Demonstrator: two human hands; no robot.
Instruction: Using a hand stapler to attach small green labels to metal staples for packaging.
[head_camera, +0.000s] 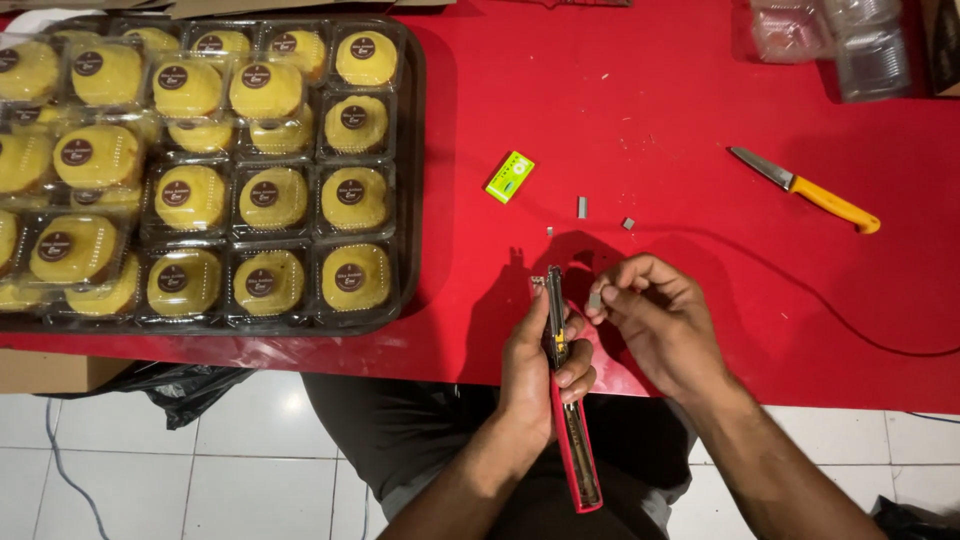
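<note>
Left hand (535, 365) clasping slim red metal stapler (570, 420), right hand (655, 320) pinching small grey strip (595, 299), perhaps staples

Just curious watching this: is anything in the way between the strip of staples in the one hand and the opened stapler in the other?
Nothing visible: only a small open gap lies between the staple strip pinched in the right hand and the stapler in the left hand.

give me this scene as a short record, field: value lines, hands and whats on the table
left hand: left hand grips an opened red stapler, its metal end pointing up
right hand: right hand pinches a small grey strip of staples beside the stapler's open top
surface: red table
loose bits: grey staple pieces lying on the table
box: small green box
knife: yellow-handled knife, far right
tray: black tray of yellow cakes in clear packs, left
</note>
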